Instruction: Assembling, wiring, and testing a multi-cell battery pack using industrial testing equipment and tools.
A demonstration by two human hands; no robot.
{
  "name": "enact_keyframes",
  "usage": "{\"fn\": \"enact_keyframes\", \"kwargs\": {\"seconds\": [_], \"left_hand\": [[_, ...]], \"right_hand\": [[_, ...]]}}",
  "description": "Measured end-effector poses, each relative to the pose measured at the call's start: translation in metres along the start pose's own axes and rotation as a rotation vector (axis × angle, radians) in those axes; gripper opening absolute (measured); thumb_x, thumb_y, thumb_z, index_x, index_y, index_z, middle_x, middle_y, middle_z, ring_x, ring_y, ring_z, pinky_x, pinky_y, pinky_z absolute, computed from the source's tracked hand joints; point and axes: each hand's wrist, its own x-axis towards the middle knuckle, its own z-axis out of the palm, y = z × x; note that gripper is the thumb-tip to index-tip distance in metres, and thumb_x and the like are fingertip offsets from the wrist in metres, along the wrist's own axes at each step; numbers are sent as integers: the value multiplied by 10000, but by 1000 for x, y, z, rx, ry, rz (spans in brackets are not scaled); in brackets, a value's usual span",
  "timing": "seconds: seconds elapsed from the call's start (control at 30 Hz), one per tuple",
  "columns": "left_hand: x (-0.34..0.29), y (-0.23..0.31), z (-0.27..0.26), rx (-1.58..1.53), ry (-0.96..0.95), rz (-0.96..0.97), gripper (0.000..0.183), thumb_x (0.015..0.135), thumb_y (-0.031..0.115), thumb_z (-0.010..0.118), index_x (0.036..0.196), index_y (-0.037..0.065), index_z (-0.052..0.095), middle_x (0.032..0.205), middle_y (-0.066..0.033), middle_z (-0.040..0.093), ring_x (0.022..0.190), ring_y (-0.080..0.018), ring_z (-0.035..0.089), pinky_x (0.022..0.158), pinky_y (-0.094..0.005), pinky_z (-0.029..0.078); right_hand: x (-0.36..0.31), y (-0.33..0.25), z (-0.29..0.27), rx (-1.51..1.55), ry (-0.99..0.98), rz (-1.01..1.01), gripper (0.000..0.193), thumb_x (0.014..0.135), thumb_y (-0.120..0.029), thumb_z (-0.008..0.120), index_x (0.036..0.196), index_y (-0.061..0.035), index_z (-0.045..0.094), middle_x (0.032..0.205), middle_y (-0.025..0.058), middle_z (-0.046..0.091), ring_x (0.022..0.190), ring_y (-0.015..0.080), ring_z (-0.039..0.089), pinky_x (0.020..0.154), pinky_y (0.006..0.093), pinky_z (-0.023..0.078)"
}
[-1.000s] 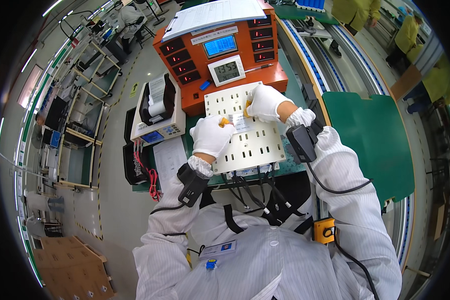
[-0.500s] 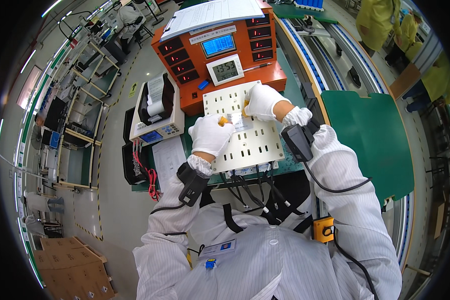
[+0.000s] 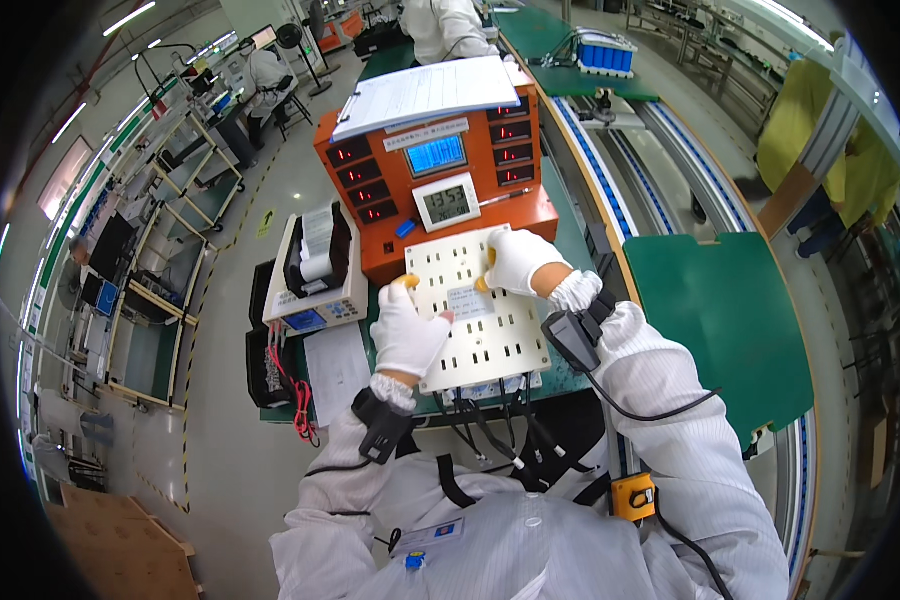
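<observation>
A cream-white slotted plate (image 3: 480, 345) with rows of small rectangular holes lies in front of me, a pale label (image 3: 470, 301) at its middle. Black cables (image 3: 490, 432) with light ends hang below its near edge. My left hand (image 3: 408, 335), in a white glove with a yellow fingertip, grips the plate's left edge, its thumb over the face. My right hand (image 3: 518, 263), gloved alike, is closed on the upper right edge, yellow-tipped fingers on the face near the label. Fingers beneath the plate are hidden.
Beyond the plate stands an orange test box (image 3: 382, 165) with red displays, bearing a clipboard (image 3: 425, 95) and a digital clock (image 3: 446, 202). A white instrument (image 3: 320, 290) with a paper roll sits left, red leads (image 3: 301, 405) beside it. A green board (image 3: 715, 330) covers the right-hand conveyor.
My view has tilted up, so a person and a blue battery pack show at the back. My left thumb and forefinger have spread apart along the plate. The right hand stays at the upper right edge.
</observation>
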Motion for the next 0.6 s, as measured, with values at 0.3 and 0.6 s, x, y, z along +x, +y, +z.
{"fn": "enact_keyframes", "kwargs": {"seconds": [0.3, 0.6], "left_hand": [[-63, -61, 5, -379, -137, -67, 812, 761, 323, 819, 1397, 21, 415, 1000, -116, 524, 869, -248, 563, 791, -350, 482], [-79, -78, -9, -479, -446, -139, 529, 933, 503, 619, 921, -26, 614, 776, -135, 655, 650, -232, 607, 624, -363, 480]], "right_hand": [[-14, -30, 36, -250, 302, -515, 620, 833, -465, 660, 1303, -78, 544, 1377, 164, 498, 1327, 371, 418, 1071, 543, 352], [70, -15, 39, -407, 213, -269, 682, 922, -585, 511, 1398, -97, 487, 1557, 136, 345, 1452, 364, 267, 1137, 574, 243]]}}
